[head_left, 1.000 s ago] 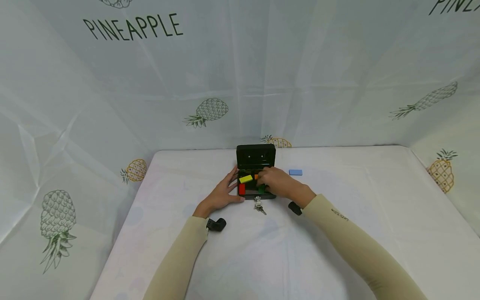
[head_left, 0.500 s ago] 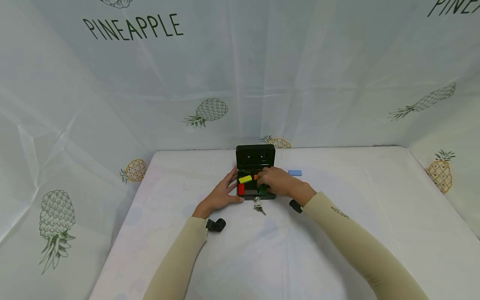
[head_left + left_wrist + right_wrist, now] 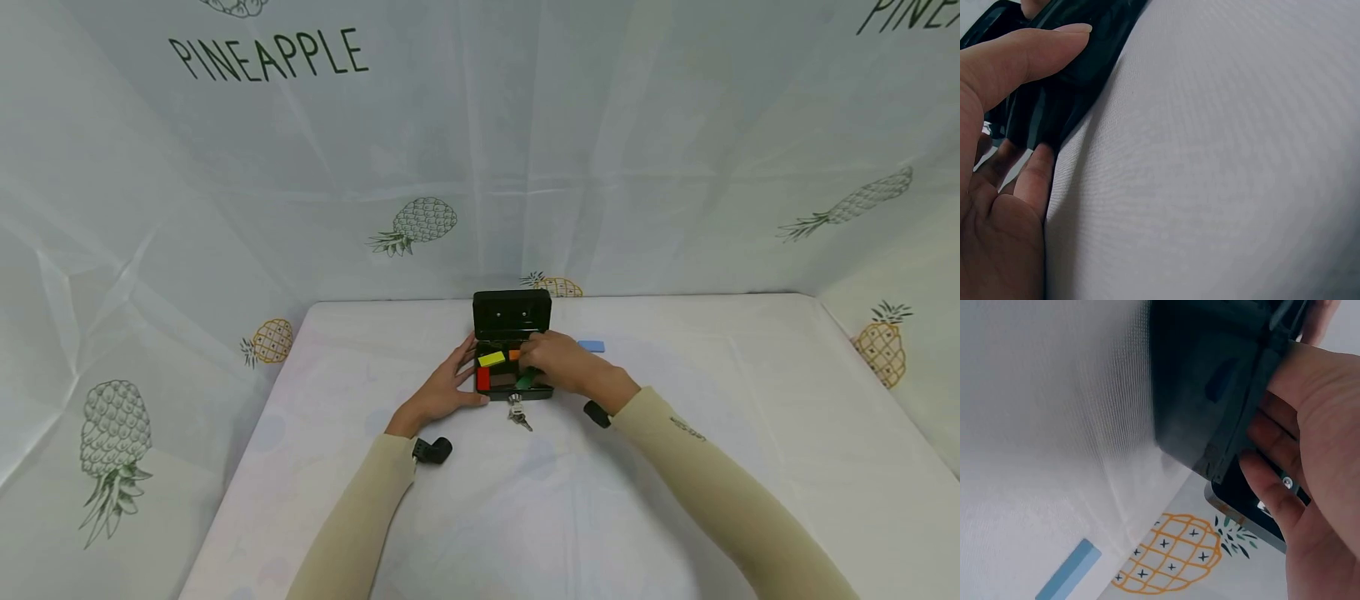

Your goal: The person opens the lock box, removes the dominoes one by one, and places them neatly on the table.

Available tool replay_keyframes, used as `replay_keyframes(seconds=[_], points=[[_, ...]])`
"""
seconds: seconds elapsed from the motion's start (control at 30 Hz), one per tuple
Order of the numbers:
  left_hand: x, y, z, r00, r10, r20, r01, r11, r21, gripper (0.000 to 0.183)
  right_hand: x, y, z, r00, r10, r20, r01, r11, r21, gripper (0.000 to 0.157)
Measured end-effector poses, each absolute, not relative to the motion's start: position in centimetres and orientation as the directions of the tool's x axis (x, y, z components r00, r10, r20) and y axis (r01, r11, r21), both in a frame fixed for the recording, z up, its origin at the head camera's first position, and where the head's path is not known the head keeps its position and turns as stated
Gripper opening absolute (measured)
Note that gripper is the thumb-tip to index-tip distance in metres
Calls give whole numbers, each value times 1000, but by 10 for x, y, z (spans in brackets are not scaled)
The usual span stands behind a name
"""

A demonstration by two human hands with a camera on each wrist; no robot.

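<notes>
A small black cash box stands on the table with its lid raised. My left hand braces its left side with fingers spread, the thumb lying along the front wall in the left wrist view. Reaching inside, my right hand pinches a green block in the front right part; its fingertips are partly hidden. Also in the box are a yellow block, a red block, an orange block and a brownish piece.
Keys hang from the lock at the box's front. A blue block lies on the white-covered table behind the right wrist, also visible in the right wrist view. A pineapple-print cloth rises behind the table.
The right hand has shifted slightly right inside the box, and the green block has turned to a slant. More of the brownish piece shows. The left hand stays in place.
</notes>
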State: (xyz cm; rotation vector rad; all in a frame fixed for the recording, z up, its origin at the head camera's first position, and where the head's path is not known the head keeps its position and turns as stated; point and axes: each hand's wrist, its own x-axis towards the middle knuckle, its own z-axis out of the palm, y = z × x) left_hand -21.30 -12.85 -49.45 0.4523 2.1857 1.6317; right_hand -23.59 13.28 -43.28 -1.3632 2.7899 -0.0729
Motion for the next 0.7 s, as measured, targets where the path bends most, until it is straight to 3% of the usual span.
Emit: replay_keyframes(seconds=[0.27, 0.7], points=[[-214, -129, -498, -882, 457, -116, 27, 295, 955, 119, -232, 144, -424, -628, -775, 64, -778, 627, -40, 17], [-215, -129, -499, -883, 456, -109, 40, 304, 952, 118, -223, 179, -423, -684, -639, 353, -707, 699, -105, 26]])
